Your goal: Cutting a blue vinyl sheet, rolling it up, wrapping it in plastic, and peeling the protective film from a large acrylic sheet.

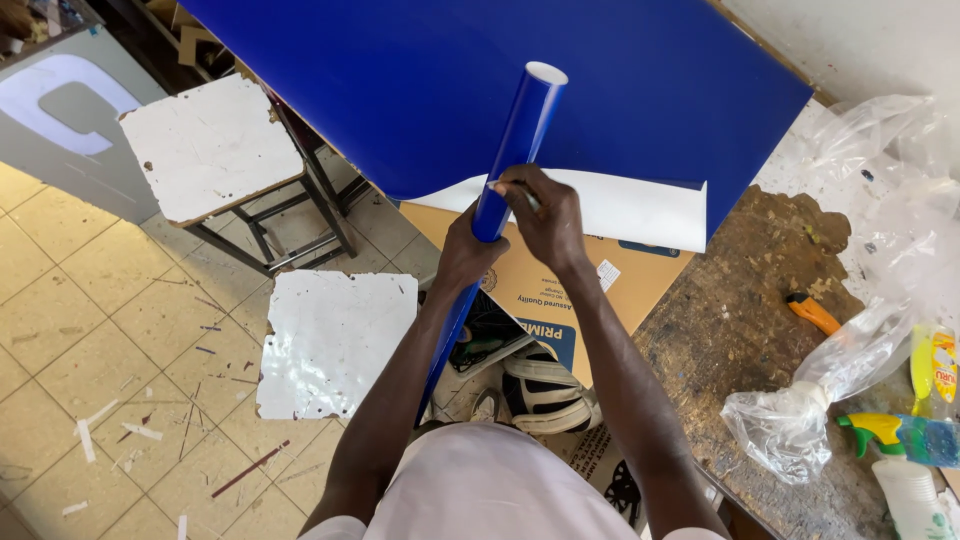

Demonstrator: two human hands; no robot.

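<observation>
A long roll of blue vinyl (520,130) stands almost upright in front of me, its white open end at the top. My left hand (466,252) is wrapped around the roll at mid height. My right hand (540,212) pinches at the roll's edge just above the left hand. Behind the roll a large blue vinyl sheet (480,80) lies spread over the worktable, its near edge curled up to show the white backing (630,205).
A brown cardboard box (560,290) lies under the sheet's edge. The worn wooden worktable (740,330) carries an orange-handled cutter (812,312), crumpled clear plastic (850,360) and a spray bottle (905,470). Two white-topped stools (215,145) (335,340) stand on the tiled floor at left.
</observation>
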